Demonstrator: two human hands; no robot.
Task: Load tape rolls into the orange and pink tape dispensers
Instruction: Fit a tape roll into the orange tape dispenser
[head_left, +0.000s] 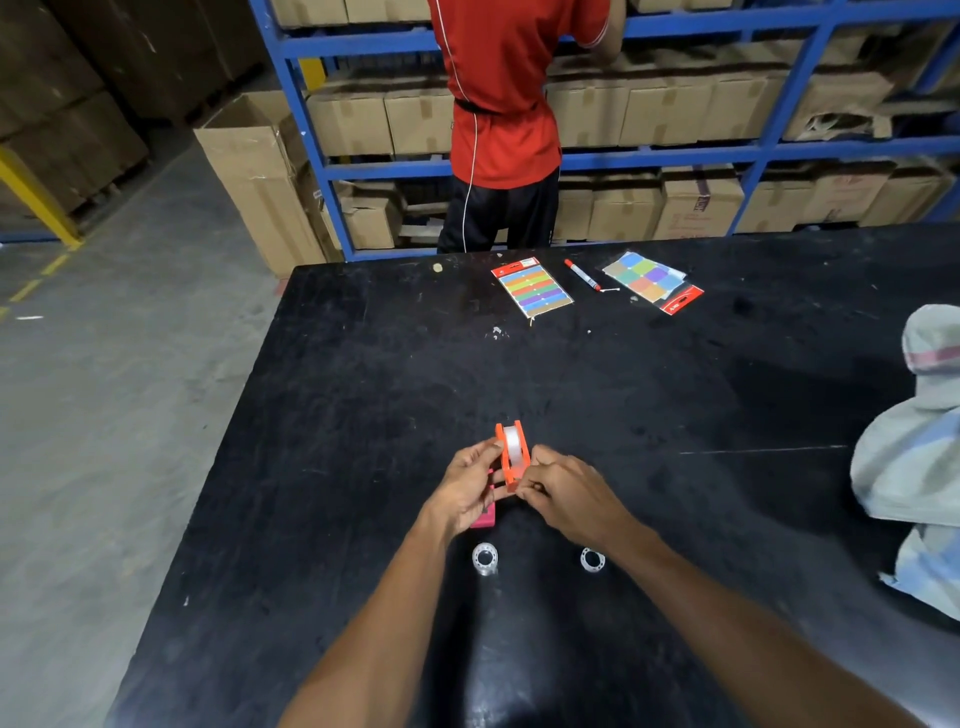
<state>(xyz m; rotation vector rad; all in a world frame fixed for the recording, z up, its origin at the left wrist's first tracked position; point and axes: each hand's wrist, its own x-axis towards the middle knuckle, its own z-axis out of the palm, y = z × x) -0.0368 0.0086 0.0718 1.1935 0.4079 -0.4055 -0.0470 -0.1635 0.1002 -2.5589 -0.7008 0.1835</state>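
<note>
**tapefan:** So where's the orange dispenser (511, 457) at? Both hands on it, dead center of the black table (363, 374). Left hand (464, 488) pinches its left side, right hand (563, 491) has fingertips curled on the near right end. It already has a clear roll (514, 447) sitting between its walls.

**boxguy:** And the pink one?

**tapefan:** Pink dispenser (485, 517) lies flat on the table, mostly tucked under the left hand, at about 7 o'clock from the orange one. Two loose tape rolls wait nearer the person: one (484, 558) at 6 o'clock, the other (592, 560) at 5 o'clock, partly behind the right wrist.

**boxguy:** Other stuff?

**tapefan:** Up at 12 o'clock: a pack of colored labels (532, 287), a red marker (582, 274), another label pack (652, 280). Cloth bundle (914, 457) at 3 o'clock. A person in a red shirt (501, 93) stands at the blue shelving (675, 156).
</note>
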